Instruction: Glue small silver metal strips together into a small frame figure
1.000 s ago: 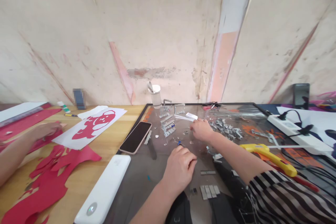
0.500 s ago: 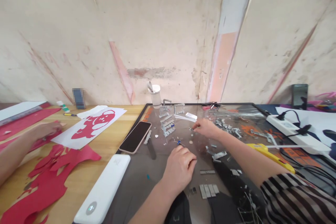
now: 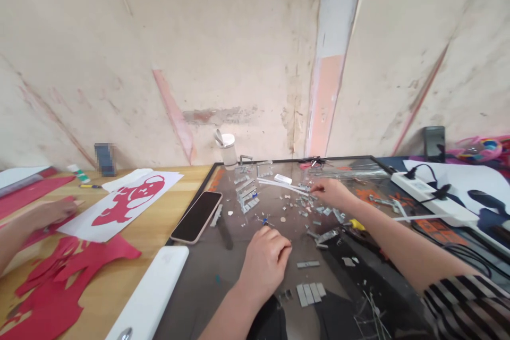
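A dark-screened phone [image 3: 196, 218] is laid face up at left, with a white power bank [image 3: 153, 292] placed nearer. Red scraps [image 3: 51, 303] are strewn across a wooden table [image 3: 107, 287], beside a white sheet [image 3: 77, 231] topped by a red animal cutout [image 3: 113, 215]. A lidded white cup [image 3: 228, 155] is set near the stained wall [image 3: 239, 37]. At right, black plugs [image 3: 443, 191] are fitted into a white power strip [image 3: 462, 215].

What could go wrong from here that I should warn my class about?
The right hand is beside loose grey pieces, so it might scatter them. The right forearm crosses above a yellow tool and could knock it. The left hand sits close to a small blue piece, which it might nudge.
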The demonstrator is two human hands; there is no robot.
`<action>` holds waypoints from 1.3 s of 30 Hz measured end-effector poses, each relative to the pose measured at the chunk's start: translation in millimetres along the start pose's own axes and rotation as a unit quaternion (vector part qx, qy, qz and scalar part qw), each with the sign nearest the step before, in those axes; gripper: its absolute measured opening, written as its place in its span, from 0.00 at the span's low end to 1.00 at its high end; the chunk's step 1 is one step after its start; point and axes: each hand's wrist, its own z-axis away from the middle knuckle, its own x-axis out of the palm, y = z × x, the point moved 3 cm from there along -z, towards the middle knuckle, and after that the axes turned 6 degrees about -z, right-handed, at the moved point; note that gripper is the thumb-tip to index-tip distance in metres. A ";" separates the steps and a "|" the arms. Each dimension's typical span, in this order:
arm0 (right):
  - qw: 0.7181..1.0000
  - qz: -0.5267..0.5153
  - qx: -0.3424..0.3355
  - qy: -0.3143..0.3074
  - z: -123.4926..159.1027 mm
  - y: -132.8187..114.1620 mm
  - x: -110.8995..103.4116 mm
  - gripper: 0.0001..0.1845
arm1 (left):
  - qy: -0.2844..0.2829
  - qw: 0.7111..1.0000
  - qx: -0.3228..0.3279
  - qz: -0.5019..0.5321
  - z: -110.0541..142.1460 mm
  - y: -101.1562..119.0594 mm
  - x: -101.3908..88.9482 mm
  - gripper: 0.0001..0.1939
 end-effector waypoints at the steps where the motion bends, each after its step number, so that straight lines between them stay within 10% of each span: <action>1: 1.000 -0.003 0.015 0.013 -4.3 11.0 -7.0 0.12 | 0.001 1.000 0.000 0.000 -0.1 -0.3 0.1 0.08; 10: 0.991 0.018 0.129 0.008 -25.0 84.4 -36.2 0.12 | -0.007 1.000 0.000 0.002 -1.4 -1.2 1.2 0.07; 39: 0.975 0.070 0.140 -0.158 -6.3 90.5 -38.4 0.15 | -0.007 1.000 0.021 0.021 1.3 -7.2 11.1 0.08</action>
